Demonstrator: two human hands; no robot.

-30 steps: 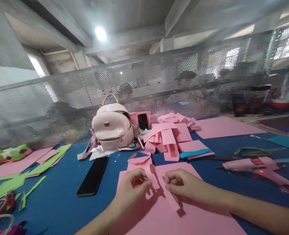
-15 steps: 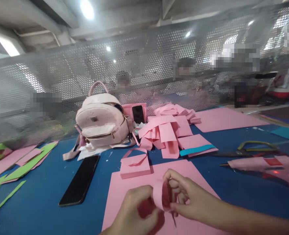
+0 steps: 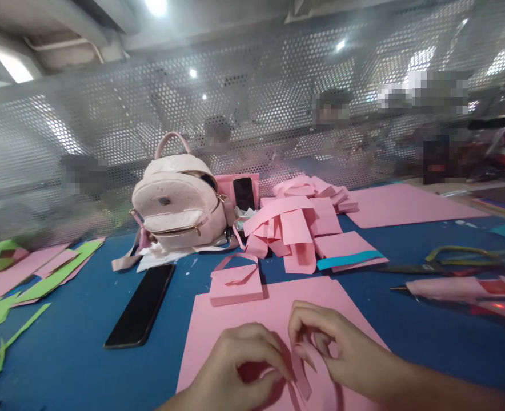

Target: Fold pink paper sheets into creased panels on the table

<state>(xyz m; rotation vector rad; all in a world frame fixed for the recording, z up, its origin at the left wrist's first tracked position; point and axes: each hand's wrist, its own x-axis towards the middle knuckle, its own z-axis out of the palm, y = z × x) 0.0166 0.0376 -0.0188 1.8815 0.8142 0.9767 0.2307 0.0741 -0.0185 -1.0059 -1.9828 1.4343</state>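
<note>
right hand (image 3: pixel 338 348) pinching a curly pink strip (image 3: pixel 321 374), left hand (image 3: pixel 246 357) right by it, fingertips close together, can't tell if gripping, pink sheet (image 3: pixel 235 313) underneath

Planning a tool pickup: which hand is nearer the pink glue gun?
Right. The right hand is left of the pink glue gun, nearer the camera; the left hand is farther left, past the right hand.

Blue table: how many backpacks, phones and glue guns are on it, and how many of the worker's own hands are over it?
Backpack: 1
Phones: 2 (flat phone, propped phone)
Glue gun: 1
Hands: 2 (left hand, right hand)
Total: 6
</note>
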